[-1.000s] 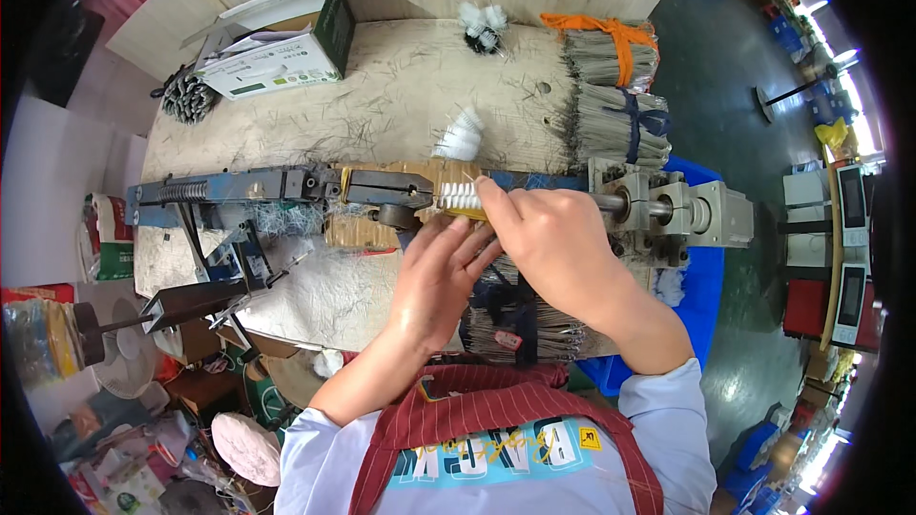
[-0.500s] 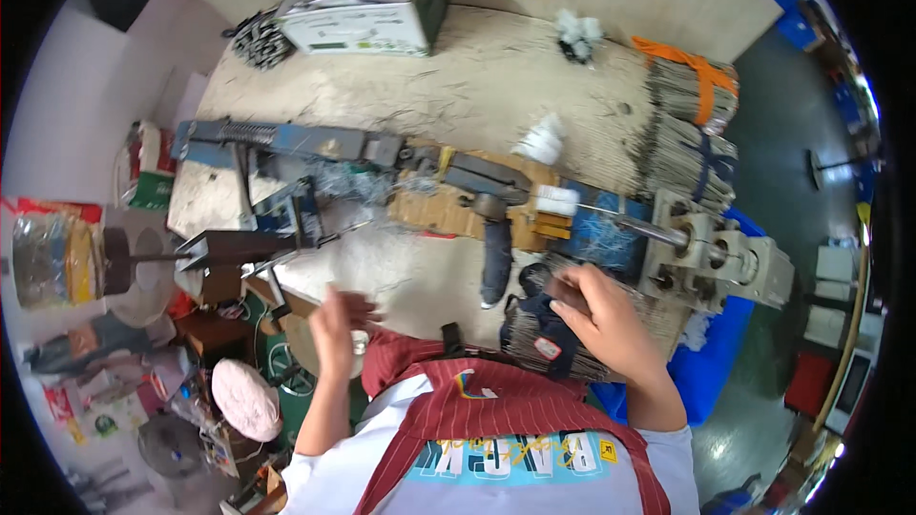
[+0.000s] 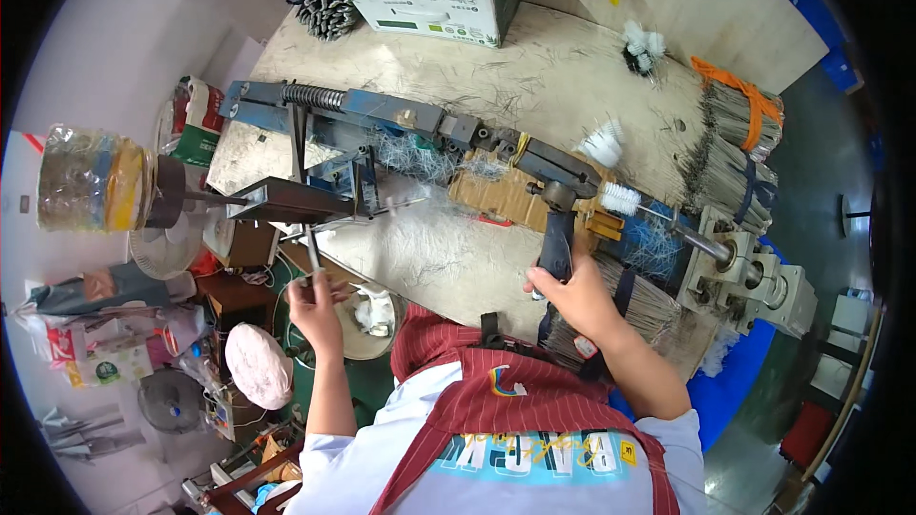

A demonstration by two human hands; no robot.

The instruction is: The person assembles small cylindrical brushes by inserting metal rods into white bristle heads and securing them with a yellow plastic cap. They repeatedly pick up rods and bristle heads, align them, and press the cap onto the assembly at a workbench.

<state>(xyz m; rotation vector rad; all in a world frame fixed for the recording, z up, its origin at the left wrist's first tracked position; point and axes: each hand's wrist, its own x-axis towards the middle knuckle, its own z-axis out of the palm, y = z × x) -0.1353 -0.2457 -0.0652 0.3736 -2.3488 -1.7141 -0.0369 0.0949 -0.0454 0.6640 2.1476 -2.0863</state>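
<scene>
My right hand [image 3: 576, 298] is wrapped around the dark upright handle [image 3: 557, 246] of a bench machine [image 3: 382, 114] with a long blue and grey arm. Close beyond that handle, a white bristle brush [image 3: 621, 198] sits in line with the metal shaft [image 3: 701, 243] of a grey-white spindle unit [image 3: 759, 267]. At the left, my left hand [image 3: 318, 301] has its fingers curled at the lower end of a thin metal bar [image 3: 313, 252], below a black metal trough [image 3: 291, 201]. Tied thin wires [image 3: 652, 303] lie beside my right wrist.
Behind the machine lie a white brush [image 3: 602, 144] and more brushes [image 3: 644, 46]. Wire bundles [image 3: 744, 114] fill the right side of the table. A white and green carton [image 3: 429, 11] stands at the back. A taped spool [image 3: 91, 181] projects at the left. Cut bristles litter the tabletop.
My right hand has gone from the tied wires to the dark handle and closed on it. My left hand has closed at the metal bar. The whole view has shifted.
</scene>
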